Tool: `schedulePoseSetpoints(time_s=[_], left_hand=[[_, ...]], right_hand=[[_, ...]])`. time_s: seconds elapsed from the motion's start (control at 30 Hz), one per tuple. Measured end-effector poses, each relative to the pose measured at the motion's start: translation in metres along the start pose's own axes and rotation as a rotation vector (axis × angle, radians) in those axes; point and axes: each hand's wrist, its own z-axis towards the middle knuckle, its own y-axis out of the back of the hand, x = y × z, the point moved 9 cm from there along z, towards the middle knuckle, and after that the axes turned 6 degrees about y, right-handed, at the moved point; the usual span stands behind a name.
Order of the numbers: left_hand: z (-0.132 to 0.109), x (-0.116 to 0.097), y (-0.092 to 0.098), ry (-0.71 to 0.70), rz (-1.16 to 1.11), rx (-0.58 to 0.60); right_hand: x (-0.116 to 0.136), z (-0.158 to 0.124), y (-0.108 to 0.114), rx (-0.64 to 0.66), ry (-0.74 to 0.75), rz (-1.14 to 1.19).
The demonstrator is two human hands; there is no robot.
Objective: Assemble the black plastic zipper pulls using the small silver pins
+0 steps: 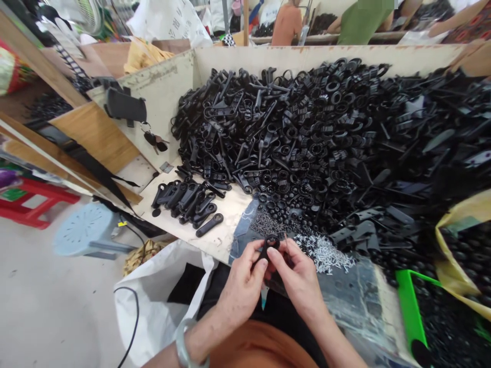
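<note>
Close to my body, above the table's front edge, both hands grip a small black plastic part with a ring end. My left hand is closed round its left side, thumb on top. My right hand pinches it from the right, and a thin pin-like piece sticks up by the index finger. The fingers hide most of the part. Just beyond my right hand lies a heap of silver screws. Left of it are small dark metal pieces. Several black handle-shaped parts lie on the board to the left.
A large pile of black plastic parts fills the walled bench. A green bin and a yellow bag stand at right. Keys hang at left, near a blue stool and white sack. Other people sit behind.
</note>
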Motion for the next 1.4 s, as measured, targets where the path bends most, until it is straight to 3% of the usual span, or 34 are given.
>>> schedulePoseSetpoints(time_s=[0.17,0.27,0.33,0.43,0.5,0.63,0.73,0.87,1.07,1.13,1.23,1.3,1.4], left_hand=[[0.002,0.004,-0.005,0.004,-0.052,-0.013],[0.0,0.005,-0.005,-0.003,-0.048,-0.025],[-0.003,-0.001,0.001,-0.048,0.019,-0.066],[-0.004,-0.019,0.023,-0.183,0.248,-0.154],[-0.002,-0.037,0.047,-0.312,0.488,-0.258],[0.001,-0.067,0.101,-0.611,0.998,-0.628],[0.011,-0.071,0.116,-0.735,1.248,-0.823],[0.019,-0.072,0.113,-0.768,1.402,-0.97],[0.027,-0.073,0.115,-0.711,1.362,-0.932],[0.027,-0.071,0.115,-0.701,1.353,-0.898],[0.022,-0.073,0.106,-0.747,1.301,-0.861],[0.02,-0.078,0.09,-0.827,1.249,-0.778],[0.03,-0.083,0.044,-0.937,1.241,-0.467]], right_hand=[[-0.002,0.003,-0.004,0.039,-0.018,0.022],[-0.013,0.002,-0.013,0.108,-0.127,0.103],[-0.017,0.003,-0.02,0.132,-0.172,0.147],[-0.009,0.014,-0.03,0.168,-0.082,0.015],[0.001,0.024,-0.04,0.245,0.023,-0.153],[0.019,0.048,-0.049,0.366,0.181,-0.433],[0.028,0.077,-0.04,0.316,0.27,-0.625],[0.031,0.119,-0.032,0.184,0.326,-0.791],[0.029,0.155,-0.065,0.182,0.423,-1.008],[0.03,0.153,-0.062,0.181,0.447,-1.054],[0.036,0.132,-0.039,0.178,0.496,-1.091],[0.039,0.109,-0.022,0.223,0.546,-1.092],[0.041,0.076,-0.006,0.347,0.68,-1.045]])
